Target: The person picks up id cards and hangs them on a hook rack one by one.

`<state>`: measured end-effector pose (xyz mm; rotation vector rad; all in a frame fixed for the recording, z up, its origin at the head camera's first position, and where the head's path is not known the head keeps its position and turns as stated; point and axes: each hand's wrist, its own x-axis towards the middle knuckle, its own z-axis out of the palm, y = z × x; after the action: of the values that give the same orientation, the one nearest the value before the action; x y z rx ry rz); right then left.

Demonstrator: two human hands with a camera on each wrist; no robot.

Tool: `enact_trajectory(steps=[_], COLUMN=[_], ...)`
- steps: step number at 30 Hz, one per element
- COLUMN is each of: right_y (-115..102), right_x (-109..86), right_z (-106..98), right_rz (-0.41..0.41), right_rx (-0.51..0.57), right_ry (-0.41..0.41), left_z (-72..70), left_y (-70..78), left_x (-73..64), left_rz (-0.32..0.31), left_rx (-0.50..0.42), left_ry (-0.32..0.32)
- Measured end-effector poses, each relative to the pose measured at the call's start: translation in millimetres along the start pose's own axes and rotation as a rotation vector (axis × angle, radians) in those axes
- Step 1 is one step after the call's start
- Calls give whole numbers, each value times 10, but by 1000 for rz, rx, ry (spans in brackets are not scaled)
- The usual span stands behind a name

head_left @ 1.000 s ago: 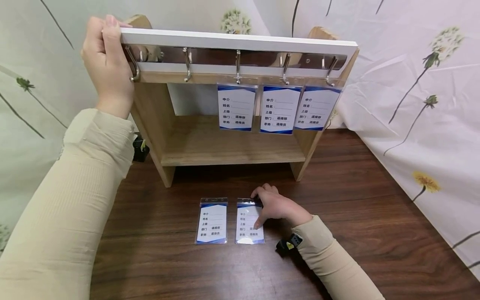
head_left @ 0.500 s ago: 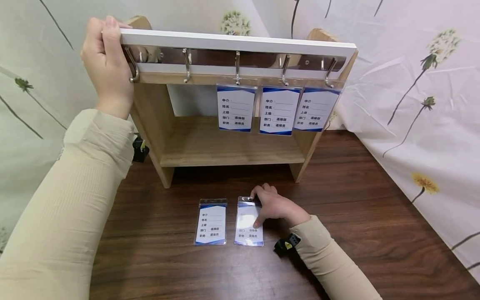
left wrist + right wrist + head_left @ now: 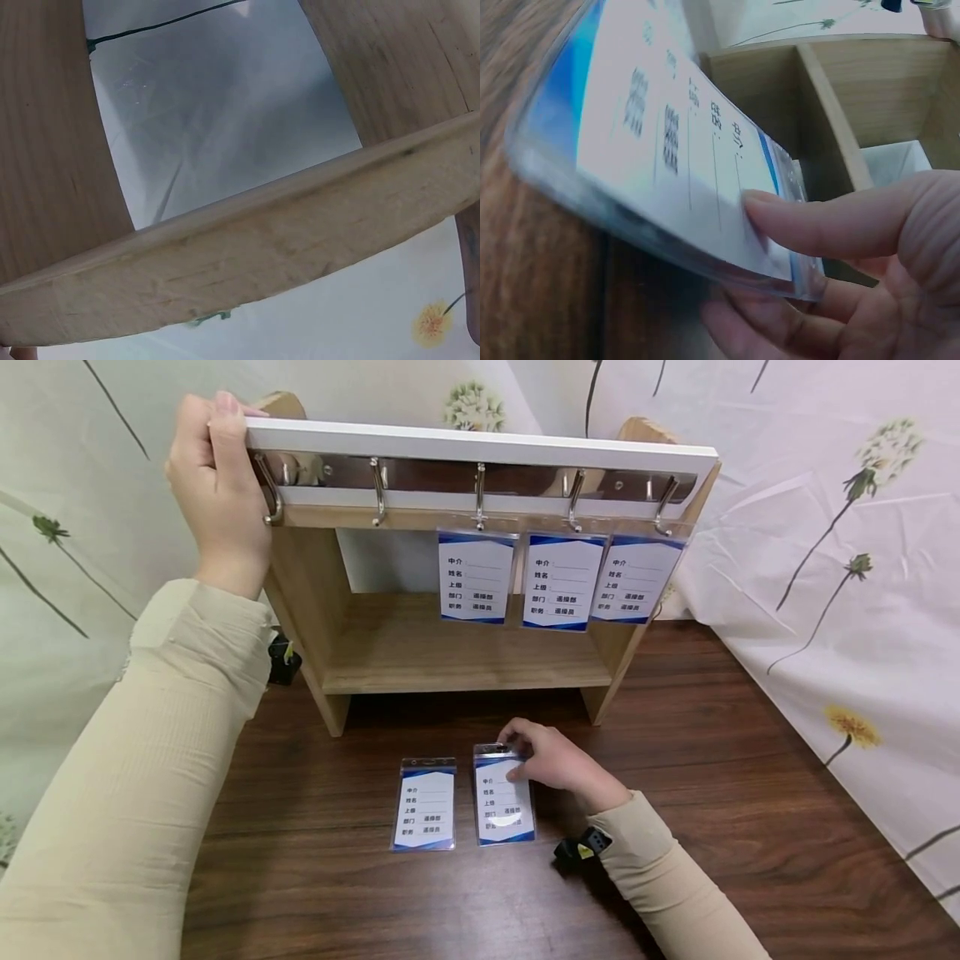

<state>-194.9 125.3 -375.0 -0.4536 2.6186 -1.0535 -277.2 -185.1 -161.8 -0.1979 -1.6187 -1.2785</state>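
Note:
My left hand (image 3: 217, 493) grips the left end of a white rail (image 3: 480, 437) with several metal hooks, along the top front of a wooden shelf (image 3: 465, 647). In the head view my right hand (image 3: 555, 764) pinches the upper right part of a clear-sleeved ID badge (image 3: 501, 806). The right wrist view shows the thumb on the face of that badge (image 3: 682, 150), fingers behind it, and the badge tilted up off the brown table. A second ID badge (image 3: 425, 810) lies flat to its left. The left wrist view shows shelf wood (image 3: 247, 247); the left hand is mostly hidden there.
Three more ID badges hang at the rail's middle and right: one (image 3: 477, 578) under the middle hook, another (image 3: 564, 583) beside it, the last (image 3: 639, 578) at the right end. Two hooks on the left, including this one (image 3: 377, 493), carry no badge. Flowered cloth (image 3: 817, 560) surrounds the table (image 3: 720, 760).
My right hand has lifted the right-hand badge, whose top edge has risen and moved slightly toward the shelf. The left hand keeps its grip on the rail. The other badges have not moved.

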Motion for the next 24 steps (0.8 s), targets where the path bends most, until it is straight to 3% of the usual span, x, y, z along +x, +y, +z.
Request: enact_trajectory(steps=[9,19,24], right_y=[-81,-203,-281], right_x=[-58,-112,-142], right_z=[-84,-149,-168], right_rz=[-65,-78,-94], right_rx=[219,355,377], right_ry=[22,72,126], left_z=[1,-19,-27], left_y=[10,4,8], left_x=[14,13,21], left_rz=[0,-2,-71], left_rx=[7,32,28], left_ry=[-5,-6,-23])
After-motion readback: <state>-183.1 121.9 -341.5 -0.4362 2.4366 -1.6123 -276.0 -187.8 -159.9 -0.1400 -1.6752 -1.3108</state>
